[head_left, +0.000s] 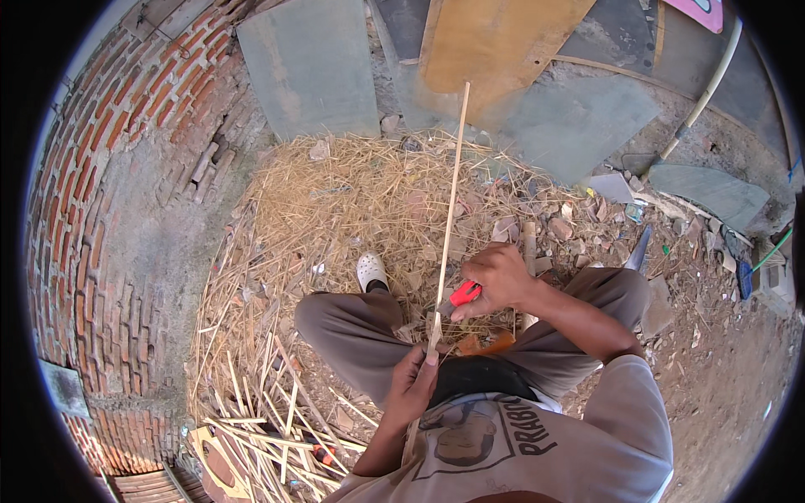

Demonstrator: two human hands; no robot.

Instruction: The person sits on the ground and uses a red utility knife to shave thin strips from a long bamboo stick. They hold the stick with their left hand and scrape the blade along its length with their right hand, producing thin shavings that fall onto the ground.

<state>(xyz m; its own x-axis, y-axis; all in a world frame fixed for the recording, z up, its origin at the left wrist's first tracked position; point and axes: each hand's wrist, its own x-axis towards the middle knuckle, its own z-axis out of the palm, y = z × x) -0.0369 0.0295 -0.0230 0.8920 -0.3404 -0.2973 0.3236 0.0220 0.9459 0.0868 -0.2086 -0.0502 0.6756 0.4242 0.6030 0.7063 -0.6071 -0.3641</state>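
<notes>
My left hand (412, 381) is closed around the lower end of a long, pale bamboo strip (454, 189), which points away from me and slants slightly right. In my closed right hand (501, 279) is a red-handled knife (466, 292). Its grey blade lies against the strip, a short way beyond my left fingers. The palm side of my right hand is hidden, so the full grip on the handle does not show.
Several cut strips (289, 427) lie piled at lower left, with a red-handled tool (324, 454) among them. Straw (335, 189) and rubble (562, 228) cover the ground ahead. A brick wall (101, 168) rises left; grey panels (314, 71) lean at the back.
</notes>
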